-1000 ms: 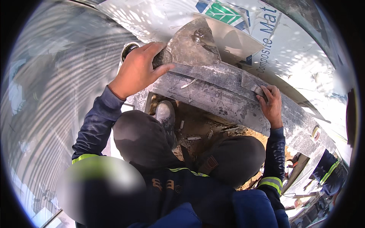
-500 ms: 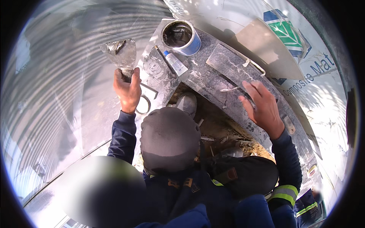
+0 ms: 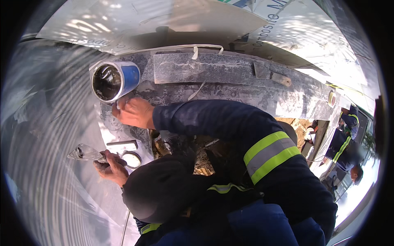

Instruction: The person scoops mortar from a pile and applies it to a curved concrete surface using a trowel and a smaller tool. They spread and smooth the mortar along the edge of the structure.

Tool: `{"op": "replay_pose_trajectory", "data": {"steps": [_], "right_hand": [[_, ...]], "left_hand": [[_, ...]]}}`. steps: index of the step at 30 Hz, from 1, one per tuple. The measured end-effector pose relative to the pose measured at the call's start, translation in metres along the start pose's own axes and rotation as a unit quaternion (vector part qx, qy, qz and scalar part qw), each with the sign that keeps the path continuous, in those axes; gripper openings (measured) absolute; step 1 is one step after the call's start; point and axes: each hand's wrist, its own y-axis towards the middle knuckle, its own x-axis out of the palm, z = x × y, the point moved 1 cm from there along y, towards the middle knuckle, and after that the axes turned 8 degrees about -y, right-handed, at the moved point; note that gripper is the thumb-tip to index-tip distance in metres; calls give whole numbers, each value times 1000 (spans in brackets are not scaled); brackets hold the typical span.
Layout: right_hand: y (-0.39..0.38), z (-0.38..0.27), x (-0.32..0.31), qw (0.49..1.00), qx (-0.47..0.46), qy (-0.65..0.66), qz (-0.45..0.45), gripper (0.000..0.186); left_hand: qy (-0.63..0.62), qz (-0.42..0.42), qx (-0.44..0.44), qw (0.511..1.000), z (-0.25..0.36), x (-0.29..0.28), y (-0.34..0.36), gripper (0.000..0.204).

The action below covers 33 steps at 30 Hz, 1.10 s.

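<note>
My left hand (image 3: 113, 169) is closed around the handle of a putty knife (image 3: 85, 152), whose wide blade carries a dark glob of paste. Just below the open can of dark paste (image 3: 130, 78), my right hand (image 3: 134, 112) has its fingers drawn together by the can's base. What they grip is hidden; the tube and thin stick that lay there earlier cannot be made out now. A round white-rimmed roll (image 3: 131, 160) and a narrow pale block (image 3: 122, 145) lie near my left hand.
A long speckled grey strip (image 3: 197, 67) lies along the stone surface, with a flat scraper (image 3: 273, 76) at its right. Farther right sits a small roll (image 3: 331, 98). White printed sheets (image 3: 156, 20) stand behind. An opening with rubble (image 3: 299, 127) lies below my right arm; people (image 3: 347, 143) are at far right.
My view has turned. My right hand has gone from hovering open over the grey strip to the can's base, fingers closing. My left hand still holds the putty knife, now lower beside the roll.
</note>
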Motion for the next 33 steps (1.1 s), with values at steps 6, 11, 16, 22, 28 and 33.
{"op": "replay_pose_trajectory", "data": {"steps": [6, 11, 16, 22, 28, 33], "right_hand": [[-16, 8, -48, 991, -106, 74, 18, 8], [-92, 91, -214, 967, -35, 222, -120, 27], [-233, 150, -289, 904, 196, 379, -8, 39], [-399, 122, -289, 771, 400, 425, 255, 36], [-452, 109, -295, 700, 453, 468, 293, 34], [-453, 120, -290, 693, 376, 528, 316, 33]], "left_hand": [[-56, 57, 141, 987, 22, 25, -7, 28], [53, -226, 151, 961, 143, 85, -8, 20], [-3, -560, 235, 795, 212, 214, -59, 24], [53, -759, 197, 618, 225, 350, -196, 31], [31, -767, 365, 526, 199, 378, -273, 24], [43, -786, 328, 523, 203, 384, -281, 23]]}}
